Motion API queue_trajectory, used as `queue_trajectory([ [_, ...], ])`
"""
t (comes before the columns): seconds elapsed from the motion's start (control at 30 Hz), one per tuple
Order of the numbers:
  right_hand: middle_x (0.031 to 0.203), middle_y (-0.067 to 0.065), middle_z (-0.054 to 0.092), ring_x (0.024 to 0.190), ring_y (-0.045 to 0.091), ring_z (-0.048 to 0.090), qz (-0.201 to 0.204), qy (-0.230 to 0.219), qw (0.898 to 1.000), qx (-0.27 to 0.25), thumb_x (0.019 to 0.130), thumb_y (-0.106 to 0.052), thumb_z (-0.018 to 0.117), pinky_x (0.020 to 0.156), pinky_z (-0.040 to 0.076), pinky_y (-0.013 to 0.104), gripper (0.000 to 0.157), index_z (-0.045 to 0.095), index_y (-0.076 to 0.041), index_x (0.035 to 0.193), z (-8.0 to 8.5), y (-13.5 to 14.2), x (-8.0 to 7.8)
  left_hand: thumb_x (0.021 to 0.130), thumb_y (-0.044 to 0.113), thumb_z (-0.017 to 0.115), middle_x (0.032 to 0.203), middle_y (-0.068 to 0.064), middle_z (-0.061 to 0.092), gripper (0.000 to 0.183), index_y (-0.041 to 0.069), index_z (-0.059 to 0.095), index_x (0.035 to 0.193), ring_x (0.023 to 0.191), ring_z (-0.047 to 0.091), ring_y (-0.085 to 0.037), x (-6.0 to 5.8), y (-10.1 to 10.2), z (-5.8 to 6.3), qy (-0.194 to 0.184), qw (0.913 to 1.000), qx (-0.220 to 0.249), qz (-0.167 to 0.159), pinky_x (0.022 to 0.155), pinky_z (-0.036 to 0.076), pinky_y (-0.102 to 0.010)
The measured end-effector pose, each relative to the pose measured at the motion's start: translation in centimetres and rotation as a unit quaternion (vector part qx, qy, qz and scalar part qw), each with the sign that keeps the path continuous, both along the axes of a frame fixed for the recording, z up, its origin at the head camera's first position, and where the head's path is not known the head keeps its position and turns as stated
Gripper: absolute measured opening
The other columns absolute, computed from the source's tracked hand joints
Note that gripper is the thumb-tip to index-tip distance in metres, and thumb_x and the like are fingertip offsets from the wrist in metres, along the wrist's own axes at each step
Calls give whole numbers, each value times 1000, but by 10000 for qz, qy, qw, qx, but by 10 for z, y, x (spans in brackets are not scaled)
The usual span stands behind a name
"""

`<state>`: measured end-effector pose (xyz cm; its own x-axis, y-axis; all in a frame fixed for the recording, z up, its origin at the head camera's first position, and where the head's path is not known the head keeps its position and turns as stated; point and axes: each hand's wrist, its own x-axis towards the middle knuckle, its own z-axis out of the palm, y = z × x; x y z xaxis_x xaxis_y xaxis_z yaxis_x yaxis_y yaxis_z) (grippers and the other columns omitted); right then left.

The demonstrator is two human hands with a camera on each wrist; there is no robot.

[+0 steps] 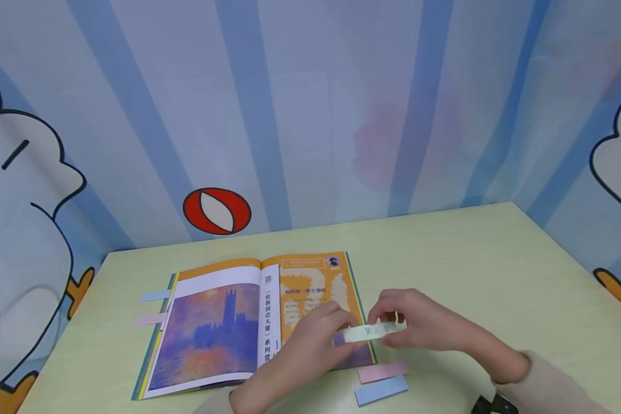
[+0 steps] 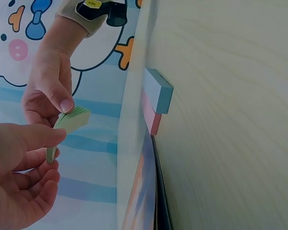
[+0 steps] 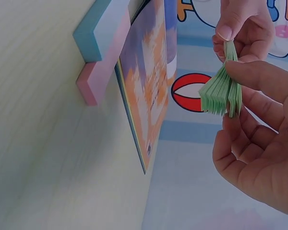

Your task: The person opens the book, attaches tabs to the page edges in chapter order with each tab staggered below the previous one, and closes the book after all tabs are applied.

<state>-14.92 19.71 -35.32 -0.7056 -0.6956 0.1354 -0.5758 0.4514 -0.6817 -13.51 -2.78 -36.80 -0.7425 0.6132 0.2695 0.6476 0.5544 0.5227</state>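
A pale green pad of sticky notes (image 1: 367, 332), with handwriting on its top sheet, is held above the open book's lower right corner. My left hand (image 1: 318, 336) pinches one end between thumb and fingers. At the other end my right hand (image 1: 424, 319) grips the pad with thumb and fingertips. In the right wrist view the pad (image 3: 216, 96) is fanned out, its sheets spread apart near the right thumb. Below the hands, a pink pad (image 1: 383, 372) and a blue pad (image 1: 381, 391) lie side by side on the table.
The open book (image 1: 269, 264) shows a purple and orange painting on its left page. A blue tab (image 1: 154, 296) and a pink tab (image 1: 150, 319) stick out from its left edge. Behind the pale table (image 1: 476, 259) stands a striped blue backdrop (image 1: 331, 115).
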Motion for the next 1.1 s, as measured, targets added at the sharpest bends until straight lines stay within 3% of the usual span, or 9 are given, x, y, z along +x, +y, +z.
queue_trajectory([
  [0.5,82,-13,53,73,4,48,-74,43,9995,304,74,-4,75,63,46,22,28,70,-15,100,6,-8,3,76,8,76,85,5,56,20,9,67,93,78,52,-10,3,-8,2,-66,9995,295,-67,70,44,-17],
  [0.8,89,-12,54,78,5,50,-19,462,9985,302,74,-7,76,66,46,22,26,71,-17,98,8,-7,4,77,9,76,85,6,55,18,10,67,92,77,53,-12,2,-8,4,-121,9995,297,17,67,44,-17],
  [1.1,89,-11,55,78,5,49,-226,637,9976,152,79,-10,73,65,46,24,20,71,-15,98,5,-8,5,78,11,75,87,5,56,18,9,67,94,79,53,-12,-1,-7,2,-67,9997,201,110,68,44,-17],
])
